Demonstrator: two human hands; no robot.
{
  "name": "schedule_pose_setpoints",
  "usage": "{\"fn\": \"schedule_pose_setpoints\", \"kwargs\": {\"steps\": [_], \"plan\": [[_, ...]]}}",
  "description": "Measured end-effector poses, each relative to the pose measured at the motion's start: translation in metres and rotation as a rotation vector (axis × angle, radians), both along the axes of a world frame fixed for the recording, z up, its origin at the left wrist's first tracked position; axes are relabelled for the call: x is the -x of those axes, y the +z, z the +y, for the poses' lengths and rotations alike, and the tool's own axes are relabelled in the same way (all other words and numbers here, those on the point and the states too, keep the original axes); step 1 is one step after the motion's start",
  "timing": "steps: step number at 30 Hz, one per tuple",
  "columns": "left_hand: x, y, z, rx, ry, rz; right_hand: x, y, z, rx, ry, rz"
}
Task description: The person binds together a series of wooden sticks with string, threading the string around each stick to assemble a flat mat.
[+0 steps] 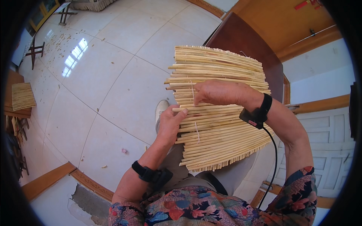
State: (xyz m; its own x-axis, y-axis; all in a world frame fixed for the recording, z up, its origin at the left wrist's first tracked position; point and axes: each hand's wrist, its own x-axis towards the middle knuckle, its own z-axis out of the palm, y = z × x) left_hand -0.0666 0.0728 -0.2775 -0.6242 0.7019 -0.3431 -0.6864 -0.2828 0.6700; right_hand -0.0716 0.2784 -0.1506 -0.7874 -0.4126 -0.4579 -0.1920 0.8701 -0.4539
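A mat of pale yellow stalks (222,130) lies across my lap and reaches onto a dark red table. Stalks run side by side, with some left ends sticking out unevenly. Short white threads (197,132) show on its left part, above and below my hands. At the left edge my left hand (171,122) is closed on a stalk end, its thumb on top. Over the middle of the mat, my right hand (217,92) bends downward with its fingertips together beside a white thread. What sits between those fingertips is too small to make out.
The dark red table (252,39) stands beyond the mat. Stalk scraps (62,41) litter the tiled floor at far left. A smaller stalk panel (23,96) leans at the left. A black cable (275,154) hangs from my right wrist strap. White doors (316,162) stand at right.
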Motion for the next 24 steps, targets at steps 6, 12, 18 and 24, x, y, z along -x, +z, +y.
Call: {"fn": "schedule_pose_setpoints", "kwargs": {"steps": [6,12,18,24], "plan": [[-0.0003,0.0019,0.0006,0.01,0.01,-0.002,0.0011,0.0077,-0.002,-0.029,0.001,0.004],[-0.0006,0.0016,0.0011,0.002,0.011,-0.004,-0.0002,0.0081,-0.0019,0.001,-0.025,0.001],[-0.0006,-0.0001,0.0021,-0.01,0.017,0.002,0.0015,0.0081,-0.0007,-0.005,-0.125,-0.093],[-0.0006,-0.0012,0.0026,0.006,0.011,-0.002,0.0009,0.01,-0.0045,-0.009,-0.218,-0.108]]}}
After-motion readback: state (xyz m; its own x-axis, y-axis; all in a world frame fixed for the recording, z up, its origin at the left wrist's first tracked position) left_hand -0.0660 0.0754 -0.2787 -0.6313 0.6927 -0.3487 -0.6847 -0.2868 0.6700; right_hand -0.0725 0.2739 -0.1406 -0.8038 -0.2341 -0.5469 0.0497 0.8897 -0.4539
